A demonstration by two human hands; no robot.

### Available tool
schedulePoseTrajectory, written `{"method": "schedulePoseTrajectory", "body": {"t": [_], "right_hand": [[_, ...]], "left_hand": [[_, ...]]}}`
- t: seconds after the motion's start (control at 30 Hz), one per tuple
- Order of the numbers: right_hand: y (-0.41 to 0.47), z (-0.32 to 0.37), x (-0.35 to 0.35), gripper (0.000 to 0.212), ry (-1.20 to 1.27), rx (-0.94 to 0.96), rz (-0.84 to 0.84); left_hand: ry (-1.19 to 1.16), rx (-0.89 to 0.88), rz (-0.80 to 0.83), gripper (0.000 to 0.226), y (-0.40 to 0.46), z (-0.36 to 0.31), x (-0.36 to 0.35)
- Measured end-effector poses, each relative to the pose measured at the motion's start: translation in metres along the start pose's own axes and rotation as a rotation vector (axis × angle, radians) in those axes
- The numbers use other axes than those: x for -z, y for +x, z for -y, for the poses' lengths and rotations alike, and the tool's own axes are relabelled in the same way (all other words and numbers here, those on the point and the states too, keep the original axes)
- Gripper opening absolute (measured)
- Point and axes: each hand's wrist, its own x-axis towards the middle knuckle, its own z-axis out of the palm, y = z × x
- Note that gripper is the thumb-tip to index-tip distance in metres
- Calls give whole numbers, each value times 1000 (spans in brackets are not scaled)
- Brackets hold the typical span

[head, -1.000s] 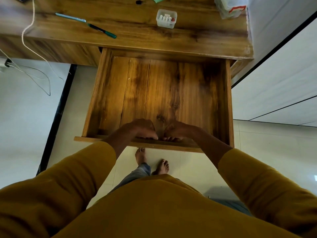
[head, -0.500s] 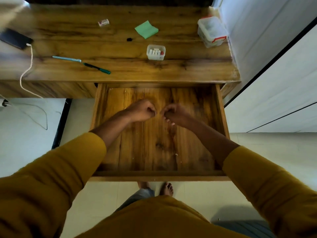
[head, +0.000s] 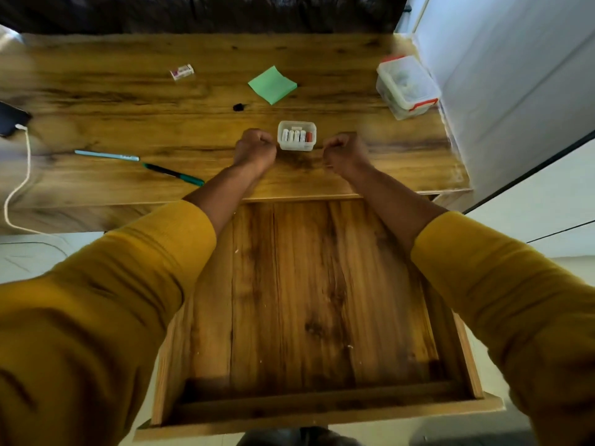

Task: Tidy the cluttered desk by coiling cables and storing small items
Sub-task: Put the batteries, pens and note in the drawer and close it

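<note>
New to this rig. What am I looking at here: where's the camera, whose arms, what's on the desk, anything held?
There is no robot: the one camera sits on a person's head, looking forward and down, so the yellow sleeves are the person's own arms. The left hand and right hand hover with curled fingers on either side of a small clear box of little sticks; neither visibly holds anything. On the wooden desk lie two pens, a green sticky pad, a lidded clear container, a small white packet and a phone on a white cable. The drawer below is pulled open.
</note>
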Motion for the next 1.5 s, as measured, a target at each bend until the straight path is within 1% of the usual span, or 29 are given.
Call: {"method": "schedulePoseTrajectory", "body": {"t": [0.1,0.23,0.33,0.47,0.53,0.6,0.7,0.73,0.87,1.03,1.13,1.2,1.33,1.4,1.5], "right_hand": [[26,3,-7,18,-20,-21,-74],[43,14,-17,11,11,-38,-119],[50,19,-24,17,15,-50,-133],[62,15,-34,13,-11,-53,-159],[64,14,-37,18,-26,-49,-161],[68,13,-39,22,-53,-48,-167],[73,10,-39,12,-37,-57,-193],[72,10,-39,12,-18,-60,-205],[49,19,-31,6,18,-16,-204],[13,15,-21,9,93,13,-143],[-11,9,-19,8,141,10,-144],[-28,2,-19,8,161,23,-143],[-68,-19,-18,7,170,94,-79],[-90,-30,-16,7,165,113,-46],[-117,-48,-14,14,168,123,-12]], "left_hand": [[-73,70,-29,28,19,-2,-8],[-132,93,-38,26,37,-2,-17],[-127,90,-64,23,44,1,-21],[-135,92,-78,14,47,0,-25],[-142,89,-82,19,48,1,-27],[-160,91,-83,18,48,2,-29],[-212,110,-84,15,45,1,-28],[-228,111,-82,15,43,1,-28],[-306,103,-75,11,30,-3,-20],[-383,67,-80,7,0,4,-8],[-409,46,-97,14,-23,14,-3],[-431,39,-110,16,-40,23,-2],[-441,8,-99,5,-82,41,6],[-436,-11,-99,4,-105,51,8],[-424,-1,-100,6,-136,69,5]]}}
